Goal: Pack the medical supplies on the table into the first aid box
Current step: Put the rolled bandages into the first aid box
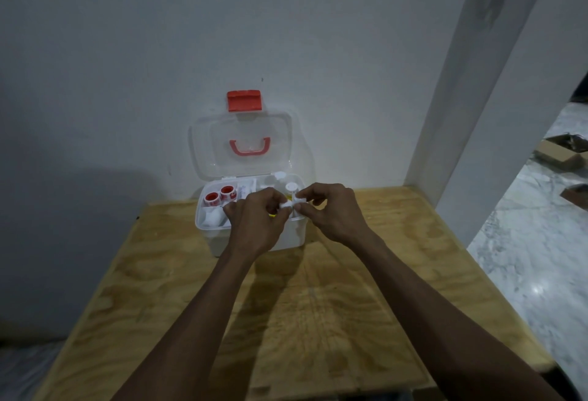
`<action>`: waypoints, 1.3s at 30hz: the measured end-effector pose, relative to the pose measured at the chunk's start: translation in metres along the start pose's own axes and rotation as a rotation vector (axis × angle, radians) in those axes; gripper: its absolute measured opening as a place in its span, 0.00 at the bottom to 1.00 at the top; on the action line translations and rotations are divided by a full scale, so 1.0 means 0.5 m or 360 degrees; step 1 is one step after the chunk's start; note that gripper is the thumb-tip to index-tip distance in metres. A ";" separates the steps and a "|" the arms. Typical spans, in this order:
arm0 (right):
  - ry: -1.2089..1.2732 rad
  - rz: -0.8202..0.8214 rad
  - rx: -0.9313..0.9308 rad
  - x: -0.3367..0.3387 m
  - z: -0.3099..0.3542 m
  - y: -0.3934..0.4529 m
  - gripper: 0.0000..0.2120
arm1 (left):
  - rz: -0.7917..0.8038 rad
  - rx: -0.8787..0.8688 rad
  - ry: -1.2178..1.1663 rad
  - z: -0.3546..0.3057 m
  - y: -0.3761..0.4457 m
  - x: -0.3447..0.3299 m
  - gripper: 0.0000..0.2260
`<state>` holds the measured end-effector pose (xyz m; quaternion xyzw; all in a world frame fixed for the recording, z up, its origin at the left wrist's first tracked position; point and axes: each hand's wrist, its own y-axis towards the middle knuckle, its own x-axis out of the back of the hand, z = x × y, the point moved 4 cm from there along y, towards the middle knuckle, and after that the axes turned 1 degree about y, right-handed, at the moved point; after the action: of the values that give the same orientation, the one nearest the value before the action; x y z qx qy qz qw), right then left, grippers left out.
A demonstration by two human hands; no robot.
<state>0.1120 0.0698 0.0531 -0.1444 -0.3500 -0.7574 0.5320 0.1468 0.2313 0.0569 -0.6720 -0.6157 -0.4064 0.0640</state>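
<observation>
Centrally in the head view, a white first aid box stood on the far part of a wooden tabletop, close against the pale wall, its clear lid swung up and back so that the red latch sat above the middle of the frame and the red handle showed through the plastic. Both bare forearms reached up from the lower edge of the frame and met over the box's open top. The left hand and the right hand each had fingers curled onto a small white item, pinched between them just above the box's middle; what it was could not be made out, and a bit of yellow showed just under the left hand's fingers. Inside the box, toward its left side, two red-and-white tape rolls lay side by side, with a white wrapped bundle in front of them. At the back right of the box stood a white-capped bottle, partly hidden by the fingers. At the right edge of the frame, beyond a white pillar, a marbled floor carried a cardboard box.
</observation>
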 end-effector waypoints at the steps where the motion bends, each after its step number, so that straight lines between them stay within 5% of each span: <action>1: -0.0013 0.0012 -0.0011 0.000 0.000 0.000 0.11 | 0.0005 0.0006 0.0027 0.000 0.001 0.001 0.06; 26: 0.0028 0.0003 -0.0025 0.010 0.003 -0.004 0.14 | -0.0023 0.0065 0.0005 0.004 -0.002 0.003 0.12; 39: 0.0187 -0.0288 0.0003 0.054 0.093 0.076 0.12 | -0.0282 0.0005 -0.0103 0.009 0.042 0.124 0.17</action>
<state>0.1287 0.0751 0.1166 -0.0672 -0.3305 -0.8092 0.4812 0.1618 0.2773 0.1013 -0.6276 -0.6751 -0.3876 0.0090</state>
